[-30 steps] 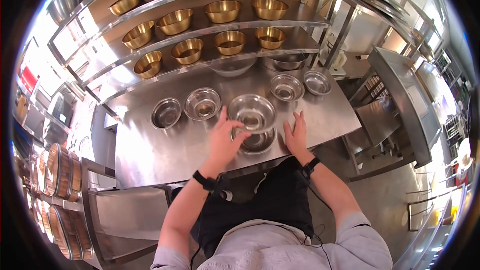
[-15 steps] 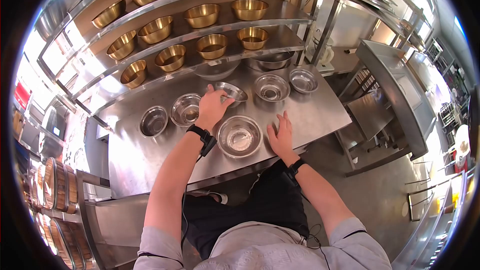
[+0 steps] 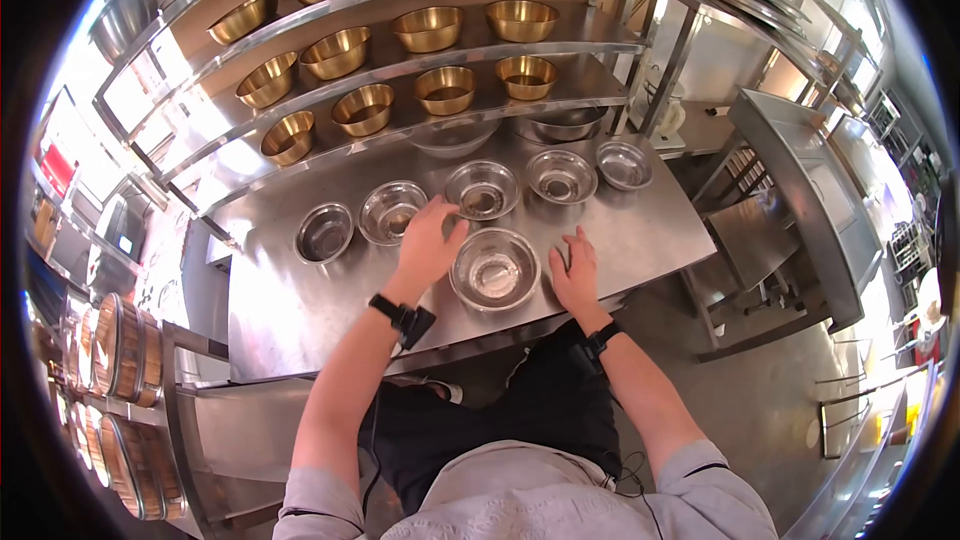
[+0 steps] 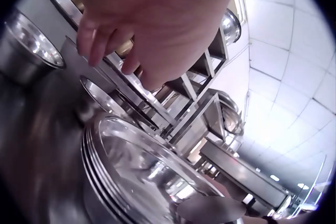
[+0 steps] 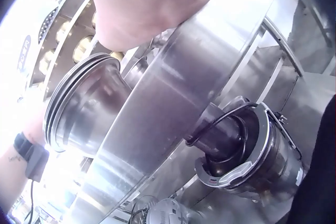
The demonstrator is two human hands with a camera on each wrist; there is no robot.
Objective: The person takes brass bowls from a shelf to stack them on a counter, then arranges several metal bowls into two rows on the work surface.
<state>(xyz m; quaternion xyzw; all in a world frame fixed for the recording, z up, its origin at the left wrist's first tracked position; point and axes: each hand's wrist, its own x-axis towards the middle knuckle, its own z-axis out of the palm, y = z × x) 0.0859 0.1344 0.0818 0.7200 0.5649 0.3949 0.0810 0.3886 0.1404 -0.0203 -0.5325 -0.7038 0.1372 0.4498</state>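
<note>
A nested stack of steel bowls stands near the table's front edge, several rims showing in the left wrist view. Behind it, a single steel bowl sits flat in a row with others. My left hand hovers between this bowl and the stack, fingertips right by the bowl's left rim. Loosely bent fingers show in the left wrist view with nothing in them. To the right of the stack, my right hand hangs relaxed and holds nothing.
Other steel bowls stand left and right in the row on the steel table. Shelves behind carry brass-coloured bowls. Wooden buckets stand far left. Under the table edge is a cylindrical appliance with a cord.
My left hand carried a bowl from above the stack to the back row. The bowl, tilted half a second ago, now lies flat, and the hand has let go. My right hand stays beside the stack.
</note>
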